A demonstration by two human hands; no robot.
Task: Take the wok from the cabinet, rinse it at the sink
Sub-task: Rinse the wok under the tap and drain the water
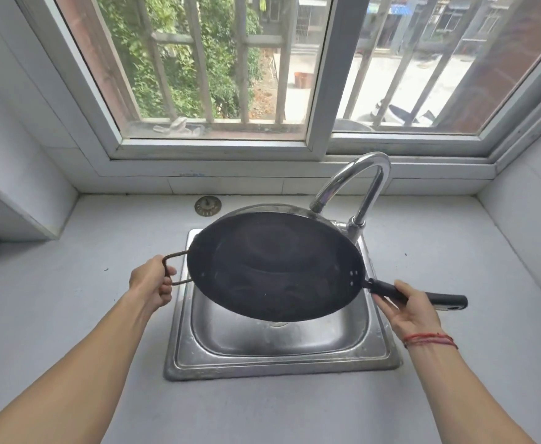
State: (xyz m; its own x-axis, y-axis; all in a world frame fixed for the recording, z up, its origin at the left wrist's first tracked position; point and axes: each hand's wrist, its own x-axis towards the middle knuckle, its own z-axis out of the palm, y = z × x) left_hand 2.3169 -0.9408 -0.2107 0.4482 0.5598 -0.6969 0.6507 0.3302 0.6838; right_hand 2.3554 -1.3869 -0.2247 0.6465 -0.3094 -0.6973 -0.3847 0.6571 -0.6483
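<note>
I hold the dark wok [275, 267] above the sink [275, 357], tilted, its far rim just under the faucet [355, 184] spout. My left hand [152, 283] has its grip clamped on the wire loop handle; my right hand [413, 312] wraps the long handle. Lifting could knock the rim against the faucet; a wet wire loop could slip.

One wok [275, 267], one sink [278, 354], one faucet [359, 181], one drain strainer [208, 206], two hands [150, 280]
</note>
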